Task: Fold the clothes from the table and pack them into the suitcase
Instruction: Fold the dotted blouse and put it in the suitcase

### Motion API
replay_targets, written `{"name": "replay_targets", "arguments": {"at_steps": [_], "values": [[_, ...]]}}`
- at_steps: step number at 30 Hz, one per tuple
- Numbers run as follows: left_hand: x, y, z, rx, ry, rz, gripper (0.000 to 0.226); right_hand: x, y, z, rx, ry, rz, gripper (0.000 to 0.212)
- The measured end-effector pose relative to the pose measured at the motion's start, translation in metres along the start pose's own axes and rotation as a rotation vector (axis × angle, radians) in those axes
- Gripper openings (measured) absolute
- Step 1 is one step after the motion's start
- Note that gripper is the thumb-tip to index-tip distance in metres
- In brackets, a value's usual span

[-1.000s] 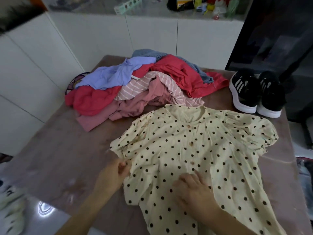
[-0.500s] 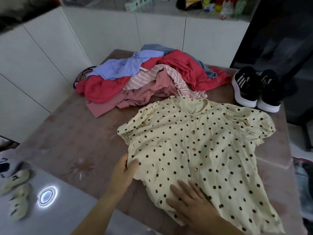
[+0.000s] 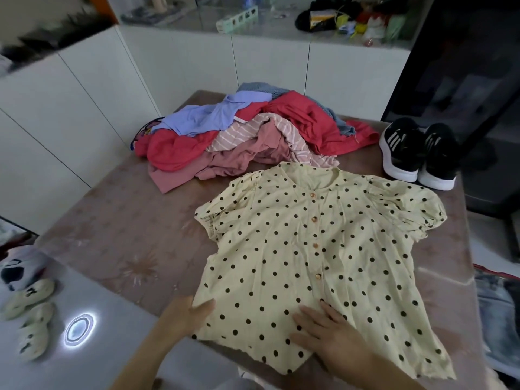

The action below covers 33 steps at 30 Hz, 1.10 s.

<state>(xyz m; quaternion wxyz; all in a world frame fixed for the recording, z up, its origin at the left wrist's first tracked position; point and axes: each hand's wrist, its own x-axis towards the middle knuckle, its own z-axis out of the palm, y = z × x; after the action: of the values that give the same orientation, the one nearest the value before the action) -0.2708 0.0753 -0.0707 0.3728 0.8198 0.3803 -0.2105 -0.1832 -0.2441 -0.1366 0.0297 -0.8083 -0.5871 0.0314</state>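
Note:
A cream blouse with black polka dots (image 3: pixel 318 249) lies spread flat, buttons up, on the brown table (image 3: pixel 118 237). My left hand (image 3: pixel 187 313) touches the blouse's lower left hem edge, fingers slightly curled against the cloth. My right hand (image 3: pixel 326 330) lies flat, fingers apart, on the lower front of the blouse. Behind the blouse sits a heap of unfolded clothes (image 3: pixel 247 136): red, pink, striped, lilac and grey-blue pieces. No suitcase is clearly in view.
A pair of black sneakers with white soles (image 3: pixel 419 153) stands at the table's far right. White cabinets (image 3: pixel 84 114) run behind and to the left. Pale slippers (image 3: pixel 31 313) lie on the floor at lower left. Something with fabric (image 3: pixel 498 302) lies right of the table.
Both hands have slid down the blouse toward its hem, smoothing it; the left hand went from pinching the side edge to resting at the lower corner. The blouse lies flatter.

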Motion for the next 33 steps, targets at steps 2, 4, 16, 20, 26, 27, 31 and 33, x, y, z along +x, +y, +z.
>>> {"name": "replay_targets", "arguments": {"at_steps": [2, 4, 16, 20, 26, 27, 31, 33], "values": [[-0.001, -0.012, 0.003, 0.193, 0.011, 0.005, 0.033, -0.005, -0.002, -0.005, 0.007, 0.139, -0.009, 0.044], [0.0, -0.021, 0.009, 0.346, 0.081, 0.032, 0.031, -0.009, -0.003, -0.013, 0.007, 0.25, -0.045, 0.033], [-0.052, 0.074, 0.1, 0.591, -0.151, 0.902, 0.066, -0.054, -0.016, -0.004, 0.176, 0.321, 0.116, 0.037], [-0.055, 0.069, 0.129, 0.967, -0.179, 1.046, 0.075, -0.078, -0.02, -0.007, 0.223, 0.323, 0.306, 0.061], [-0.051, 0.077, 0.124, 0.578, -0.121, 1.031, 0.021, -0.082, -0.018, 0.001, 0.175, 0.263, 0.429, 0.04], [-0.051, 0.078, 0.12, 0.498, -0.102, 1.008, 0.021, -0.079, -0.017, 0.001, 0.174, 0.301, 0.431, 0.032], [-0.056, 0.078, 0.11, 0.372, -0.094, 1.068, 0.033, -0.066, -0.026, -0.01, 0.252, 0.459, 0.378, 0.029], [-0.057, 0.074, 0.112, 0.299, -0.088, 1.14, 0.026, -0.059, -0.035, -0.016, 0.327, 0.479, 0.329, 0.03]]}}
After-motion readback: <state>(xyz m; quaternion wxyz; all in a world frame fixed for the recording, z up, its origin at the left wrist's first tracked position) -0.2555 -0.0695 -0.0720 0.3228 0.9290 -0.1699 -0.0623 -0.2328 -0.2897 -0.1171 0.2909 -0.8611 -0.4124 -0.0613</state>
